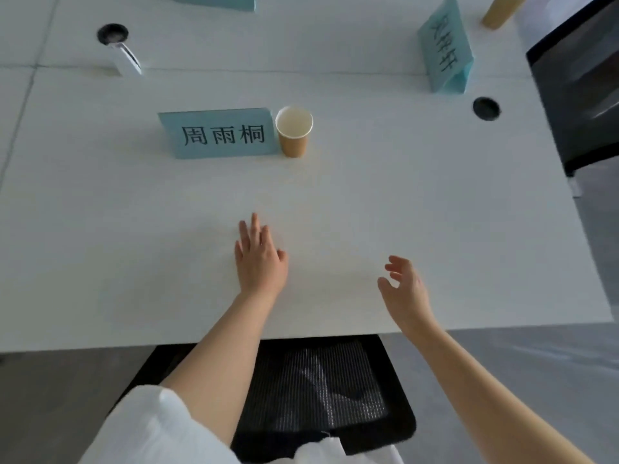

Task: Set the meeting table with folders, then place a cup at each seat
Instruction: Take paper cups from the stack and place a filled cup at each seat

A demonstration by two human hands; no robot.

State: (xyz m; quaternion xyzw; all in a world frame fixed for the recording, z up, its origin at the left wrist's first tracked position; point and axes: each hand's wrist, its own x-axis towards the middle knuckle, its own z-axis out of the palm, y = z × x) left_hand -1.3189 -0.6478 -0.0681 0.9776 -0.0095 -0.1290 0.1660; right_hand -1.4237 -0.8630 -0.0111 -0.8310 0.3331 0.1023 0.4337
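the white bench [385,202] carries a brown paper cup [294,131] standing upright, its mouth open and pale inside, just beside the right end of a light blue name card [219,133] printed with dark characters. no folder shows at this seat. the left hand [259,257] lies palm down over the near middle of the bench, fingers straight and close together, holding nothing; whether it touches the surface i cannot tell. the right hand [403,289] hovers near the front edge, turned on its side, fingers loosely spread and lightly bent, also holding nothing. both hands are well apart from the cup. a second blue name card [447,51] stands at the far right, with another paper cup [500,10] beyond it at the top edge. two round black cable ports [486,108] sit in the bench top. a dark monitor [582,88] is at the right edge. a black mesh chair [321,390] sits under the near edge.
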